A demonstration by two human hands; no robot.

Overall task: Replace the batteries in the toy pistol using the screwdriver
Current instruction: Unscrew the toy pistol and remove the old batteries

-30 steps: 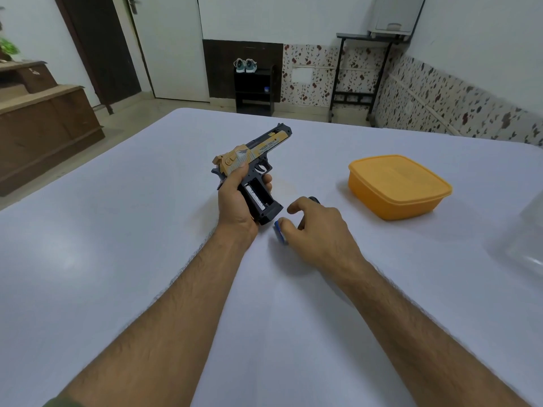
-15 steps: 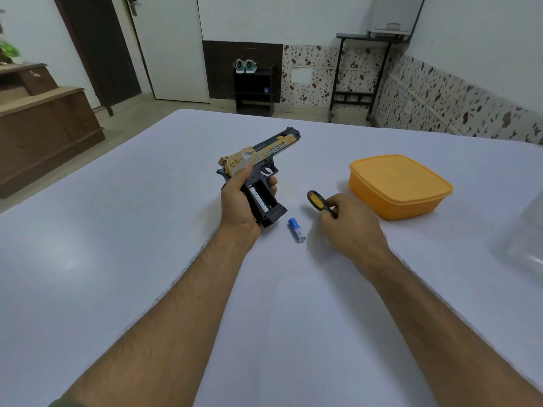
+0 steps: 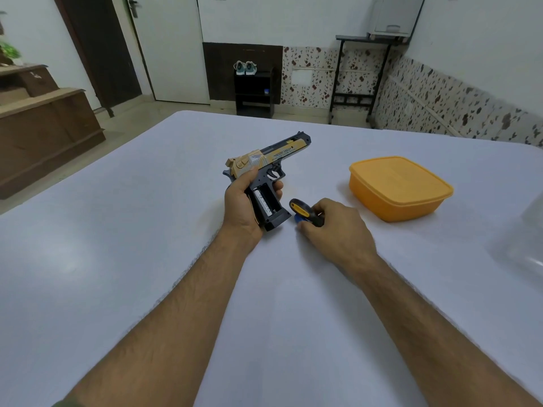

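My left hand (image 3: 242, 205) grips the toy pistol (image 3: 273, 160) by its black handle, gold slide up and barrel pointing away to the right. The handle's side compartment (image 3: 266, 202) is uncovered and a battery shows inside. My right hand (image 3: 335, 229) holds the screwdriver (image 3: 302, 211), whose black-and-yellow handle sticks out towards the pistol's butt. A blue battery (image 3: 299, 219) lies on the white table (image 3: 147, 230) just under the screwdriver, mostly hidden by my right hand.
An orange lidded plastic box (image 3: 399, 186) stands to the right of my hands. A clear plastic container (image 3: 526, 239) sits at the table's right edge. Beyond the table are a wooden cabinet, a door, a shoe rack and a black stand.
My right hand left the blue battery on the table, reached right and picked up the screwdriver, then came back over the battery beside the pistol's butt. The left hand tilted the pistol slightly.
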